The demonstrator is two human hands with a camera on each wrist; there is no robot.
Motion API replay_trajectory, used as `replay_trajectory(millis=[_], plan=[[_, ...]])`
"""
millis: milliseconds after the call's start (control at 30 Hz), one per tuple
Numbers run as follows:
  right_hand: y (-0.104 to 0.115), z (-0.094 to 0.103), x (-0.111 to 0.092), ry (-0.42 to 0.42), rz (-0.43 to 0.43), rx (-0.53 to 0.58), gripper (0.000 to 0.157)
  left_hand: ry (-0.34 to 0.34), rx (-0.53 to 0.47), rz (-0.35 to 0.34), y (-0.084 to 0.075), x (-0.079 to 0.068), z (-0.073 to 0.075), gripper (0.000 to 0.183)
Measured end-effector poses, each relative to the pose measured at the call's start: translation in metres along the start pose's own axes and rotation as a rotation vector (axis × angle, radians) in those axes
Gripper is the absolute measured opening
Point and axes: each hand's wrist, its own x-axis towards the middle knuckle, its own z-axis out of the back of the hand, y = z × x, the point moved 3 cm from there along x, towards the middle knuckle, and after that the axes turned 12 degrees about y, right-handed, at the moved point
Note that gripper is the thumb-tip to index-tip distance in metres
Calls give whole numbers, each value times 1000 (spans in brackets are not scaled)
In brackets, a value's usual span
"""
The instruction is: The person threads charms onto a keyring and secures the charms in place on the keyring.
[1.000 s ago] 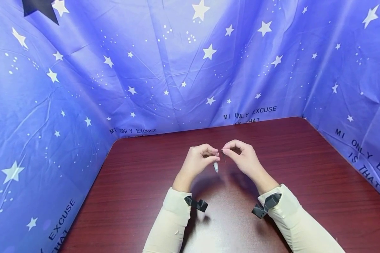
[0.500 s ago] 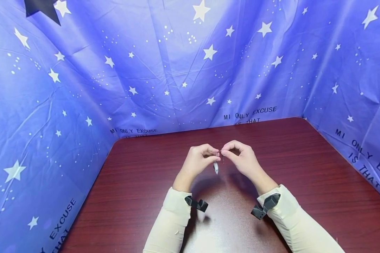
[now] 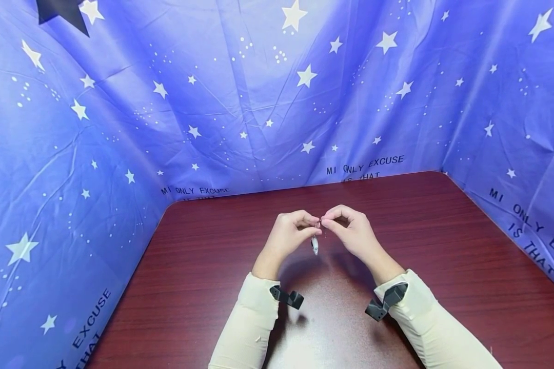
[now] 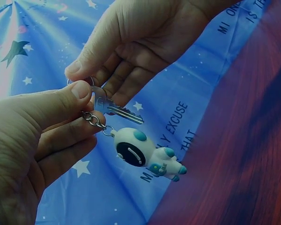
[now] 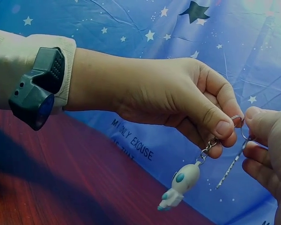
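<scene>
Between its thumb and fingertips, my left hand [image 3: 288, 233] pinches the top of a keychain, whose short metal chain [image 4: 94, 120] hangs below. A white and teal astronaut figure [image 4: 145, 152] dangles from that chain. My right hand [image 3: 353, 228] meets it from the right, pinching a thin metal key ring [image 5: 244, 131] between thumb and finger. A silver key [image 5: 231, 166] hangs down beside the ring. The hands' fingertips nearly touch, and the fingers partly hide how ring, chain and key are linked. Both hands are held above the table.
A dark red wooden table [image 3: 203, 287] lies beneath the hands. Blue star-printed cloth [image 3: 240, 92] walls it in at the back and both sides. Each cuff carries a black wrist camera, the left one [image 3: 287, 297] and the right one [image 3: 387, 302].
My right hand has shifted slightly left, and the small gap between the fingertips has narrowed. The key has come with it, closer to the keychain. The left hand has hardly moved.
</scene>
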Motion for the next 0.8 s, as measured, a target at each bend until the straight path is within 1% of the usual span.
replay_trajectory(millis=[167,433,667,800], plan=[[0,-1,0,2,20,6,6,-4,-7,-2,0,0,0,18],[0,-2,-1,9,12,-21,4,-3,-7,-14,0,0,0,17],[38,-8,-4,56,45,-110,4,-12,32,14,0,0,2,19],[39,-9,-4,63,61,-129,4,-13,36,15,1,-1,3,20]])
